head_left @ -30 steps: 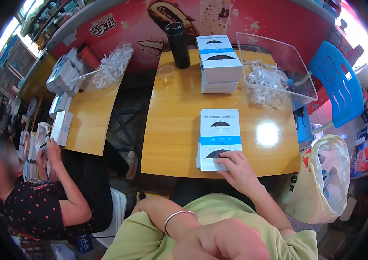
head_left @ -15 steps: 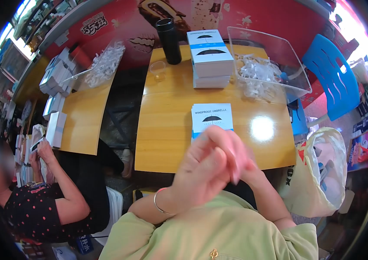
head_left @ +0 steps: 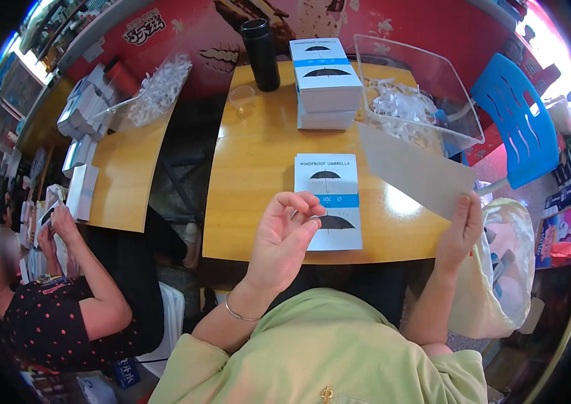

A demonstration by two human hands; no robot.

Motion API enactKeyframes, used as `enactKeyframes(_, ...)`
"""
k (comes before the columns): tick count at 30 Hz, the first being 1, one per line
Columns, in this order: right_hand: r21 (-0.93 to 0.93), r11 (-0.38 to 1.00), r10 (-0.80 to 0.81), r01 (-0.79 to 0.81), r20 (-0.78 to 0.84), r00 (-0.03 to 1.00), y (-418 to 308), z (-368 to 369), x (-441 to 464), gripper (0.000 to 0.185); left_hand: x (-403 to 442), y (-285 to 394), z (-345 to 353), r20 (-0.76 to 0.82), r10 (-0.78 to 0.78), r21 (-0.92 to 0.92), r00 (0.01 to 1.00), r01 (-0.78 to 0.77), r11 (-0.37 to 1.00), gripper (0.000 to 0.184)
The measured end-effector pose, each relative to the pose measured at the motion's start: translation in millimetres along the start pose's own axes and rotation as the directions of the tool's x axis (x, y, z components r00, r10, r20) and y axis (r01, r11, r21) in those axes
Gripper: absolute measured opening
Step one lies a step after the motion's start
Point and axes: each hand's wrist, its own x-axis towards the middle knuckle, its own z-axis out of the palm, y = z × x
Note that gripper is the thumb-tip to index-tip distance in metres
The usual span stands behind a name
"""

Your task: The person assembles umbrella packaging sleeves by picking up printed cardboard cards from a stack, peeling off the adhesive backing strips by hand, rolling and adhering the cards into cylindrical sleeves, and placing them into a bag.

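Note:
My right hand [head_left: 461,232] is closed on the near corner of a pale, blank-sided card sheet [head_left: 420,175], raised over the table's right side. My left hand [head_left: 284,237] hovers by the table's front edge, fingers curled and thumb tip close to the index finger in a pinch; whatever they may hold is too small to make out. Just beyond it lies a short stack of white "WINDPROOF UMBRELLA" cards [head_left: 326,167] printed with black umbrellas and a blue band. The left fingers overlap the stack's left side in view.
A taller card stack [head_left: 329,101] stands at the back beside a black bottle [head_left: 260,57] and a clear cup [head_left: 242,101]. A clear bin [head_left: 464,135] holds white strips. On the right are a blue chair [head_left: 514,114] and a bag [head_left: 480,303]. Another person [head_left: 63,316] sits left.
My hands, which were together in front of the stack, have moved apart. The right has swung out to the right with the sheet, and the stack's lower part is uncovered.

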Motion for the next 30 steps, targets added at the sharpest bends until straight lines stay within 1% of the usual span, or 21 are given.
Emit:
enactKeyframes(1, 0.045, 0.997, 0.063, -0.063, 0.005, 0.998, 0.5, -7.9, -1.4, 0.017, -0.4, -1.0, -0.5, -0.003, -0.007, 0.0, 1.0, 0.007, 1.0, 0.026)
enactKeyframes(4, 0.118, 0.992, 0.057, -0.053, -0.034, 0.998, 6.6, -24.9, 0.2, 0.019, -1.5, -3.2, -1.9, -0.017, -0.009, 0.001, 1.0, 0.009, 1.0, 0.026)
enactKeyframes(7, 0.122, 0.992, 0.051, -0.043, -0.061, 0.997, 0.8, -33.7, 0.6, 0.02, -2.0, -5.6, -4.6, -0.005, 0.015, 0.068, 1.0, -0.015, 0.998, 0.028)
enactKeyframes(10, 0.169, 0.985, 0.03, -0.013, -0.098, 0.995, 0.0, -33.8, 1.1, 0.02, -3.2, -3.3, -2.8, -0.013, 0.028, 0.167, 1.0, -0.026, 0.986, 0.031)
enactKeyframes(13, 0.242, 0.97, 0.029, -0.01, -0.074, 0.997, -3.0, -35.7, 1.3, 0.02, -4.9, -1.7, -3.6, -0.038, 0.026, 0.239, 0.999, -0.016, 0.971, 0.038)
enactKeyframes(16, 0.212, 0.977, 0.028, -0.008, -0.091, 0.995, -6.3, -34.8, 1.7, 0.019, -4.9, -0.9, -1.2, -0.022, 0.118, 0.384, 0.993, -0.101, 0.918, 0.036)
enactKeyframes(19, 0.23, 0.973, 0.015, 0.004, -0.08, 0.997, -6.5, -35.6, 1.7, 0.019, -6.4, 1.7, 3.0, -0.005, 0.176, 0.503, 0.984, -0.15, 0.851, 0.029)
enactKeyframes(22, 0.271, 0.963, 0.026, -0.002, -0.083, 0.996, -8.4, -35.2, 1.0, 0.019, -5.1, -2.2, -3.7, 0.116, 0.288, 0.601, 0.951, -0.298, 0.741, 0.023)
enactKeyframes(25, 0.285, 0.958, 0.015, 0.008, -0.081, 0.997, -10.6, -34.0, 1.1, 0.018, -4.5, -2.9, -5.8, 0.171, 0.318, 0.603, 0.933, -0.354, 0.715, 0.021)
enactKeyframes(28, 0.334, 0.943, 0.018, -0.002, -0.046, 0.999, -7.2, -38.0, -1.7, 0.018, -7.0, -1.4, 0.4, 0.08, 0.266, 0.55, 0.961, -0.265, 0.792, 0.017)
enactKeyframes(30, 0.385, 0.923, 0.024, -0.011, -0.031, 0.999, -4.8, -41.6, -4.5, 0.017, -6.5, -5.3, -3.0, 0.06, 0.253, 0.445, 0.966, -0.252, 0.859, 0.015)
